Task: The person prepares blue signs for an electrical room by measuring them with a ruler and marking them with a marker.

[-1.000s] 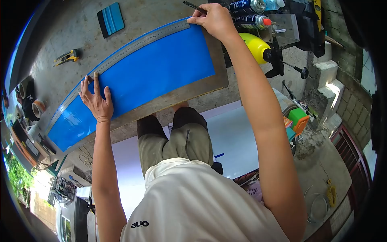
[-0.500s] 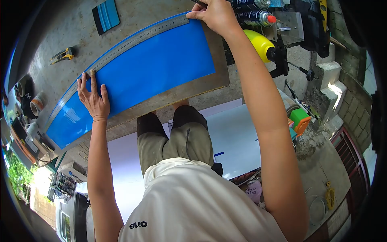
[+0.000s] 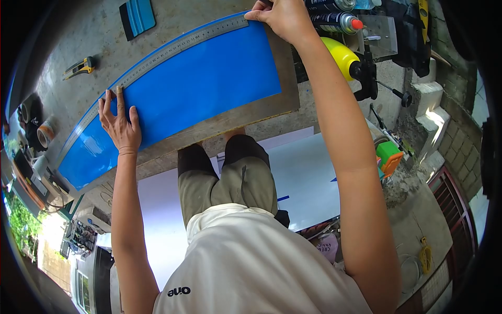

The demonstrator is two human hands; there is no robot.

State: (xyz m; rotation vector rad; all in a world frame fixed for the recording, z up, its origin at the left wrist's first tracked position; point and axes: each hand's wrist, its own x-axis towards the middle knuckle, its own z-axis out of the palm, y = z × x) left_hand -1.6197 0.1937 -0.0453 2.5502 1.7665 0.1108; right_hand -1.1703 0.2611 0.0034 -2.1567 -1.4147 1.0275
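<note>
A blue sheet (image 3: 209, 78) lies on the worktable, and a long steel ruler (image 3: 172, 49) rests along its far edge. My left hand (image 3: 122, 128) is spread on the sheet, its fingertips pressing on the ruler at the left of its middle. At the ruler's right end, my right hand (image 3: 286, 22) has thumb and fingers pinched together, the thumb by the ruler's tip. A dark, thin thing shows in its fingers at the top edge of the view, mostly hidden.
Beyond the sheet lie a blue squeegee (image 3: 138, 20) and a yellow-black utility knife (image 3: 81, 68). Spray cans (image 3: 334, 23) and a yellow spray bottle (image 3: 339, 56) stand to the right. Tape rolls (image 3: 46, 133) sit at the left. White panels (image 3: 303, 178) are below the table edge.
Hardly anything differs. The view has shifted slightly; both hands keep their places at the ruler, and the ruler and the sheet lie as before.
</note>
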